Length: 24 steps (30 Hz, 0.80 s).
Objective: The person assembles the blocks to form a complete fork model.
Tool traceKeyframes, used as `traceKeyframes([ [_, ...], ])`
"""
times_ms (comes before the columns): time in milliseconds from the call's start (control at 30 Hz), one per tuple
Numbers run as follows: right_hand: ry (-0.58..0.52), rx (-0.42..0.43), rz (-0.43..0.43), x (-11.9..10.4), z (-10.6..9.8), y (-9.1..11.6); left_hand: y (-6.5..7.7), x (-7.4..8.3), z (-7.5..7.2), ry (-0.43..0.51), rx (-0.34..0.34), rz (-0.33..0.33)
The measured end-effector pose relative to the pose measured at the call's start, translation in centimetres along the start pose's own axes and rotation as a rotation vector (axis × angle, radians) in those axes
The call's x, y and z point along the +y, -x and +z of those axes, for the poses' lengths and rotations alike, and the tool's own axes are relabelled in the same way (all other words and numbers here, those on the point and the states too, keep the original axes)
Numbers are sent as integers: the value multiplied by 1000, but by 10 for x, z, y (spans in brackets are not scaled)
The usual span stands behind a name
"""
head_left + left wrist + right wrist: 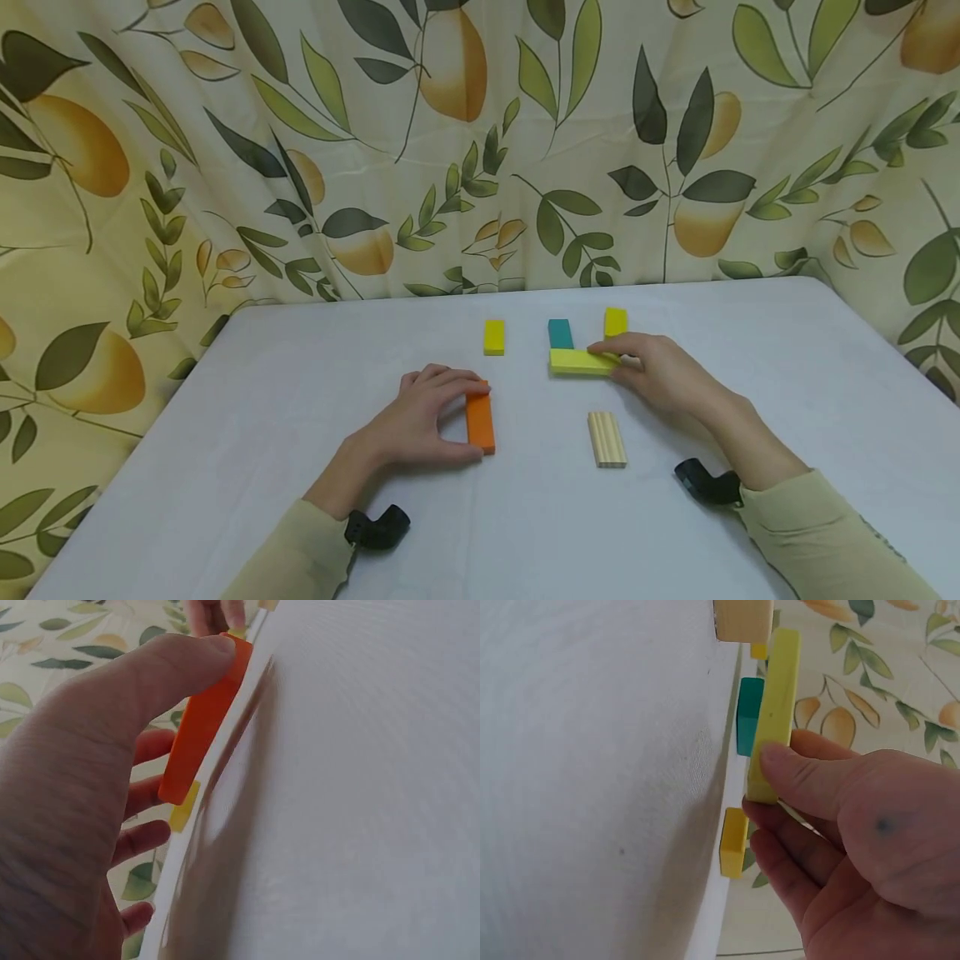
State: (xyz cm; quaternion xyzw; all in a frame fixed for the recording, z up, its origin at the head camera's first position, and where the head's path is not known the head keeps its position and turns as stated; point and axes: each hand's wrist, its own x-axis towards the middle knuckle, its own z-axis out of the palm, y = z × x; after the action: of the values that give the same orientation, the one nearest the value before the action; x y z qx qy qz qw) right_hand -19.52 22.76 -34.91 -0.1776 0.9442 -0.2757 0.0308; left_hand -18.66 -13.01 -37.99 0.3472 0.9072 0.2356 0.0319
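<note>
My left hand [427, 417] pinches an orange block [481, 421] lengthwise, thumb at its near end and fingertips at the far end. In the left wrist view that orange block [206, 720] is raised over the white cloth. Between thumb and fingers, my right hand [663, 375] holds a long yellow-green block [581, 362] by its right end. The right wrist view has this yellow-green block [776, 712] above the cloth, close to a teal block [750, 716]. Behind it in the head view, the teal block [560, 333] and a yellow block [616, 321] stand partly covered.
Another yellow block [494, 337] sits behind the left hand. A ridged pale wood piece [607, 439] lies nearer the front, left of the right forearm. The white-covered table [337, 350] ends at a leaf-and-fruit patterned curtain [480, 208]. Each wrist carries a black camera [377, 528].
</note>
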Motion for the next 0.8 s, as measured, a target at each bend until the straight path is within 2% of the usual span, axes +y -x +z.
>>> traceKeyframes([
  [167,0,3,5,-3,-4,-1,-8,6,-1,10,13,14],
  [367,-5,4,-30,-7,-5,-5,-19,14,0,26,19,40],
  [800,-19,21,-73,-19,4,-15,-34,29,10,40,-21,65],
])
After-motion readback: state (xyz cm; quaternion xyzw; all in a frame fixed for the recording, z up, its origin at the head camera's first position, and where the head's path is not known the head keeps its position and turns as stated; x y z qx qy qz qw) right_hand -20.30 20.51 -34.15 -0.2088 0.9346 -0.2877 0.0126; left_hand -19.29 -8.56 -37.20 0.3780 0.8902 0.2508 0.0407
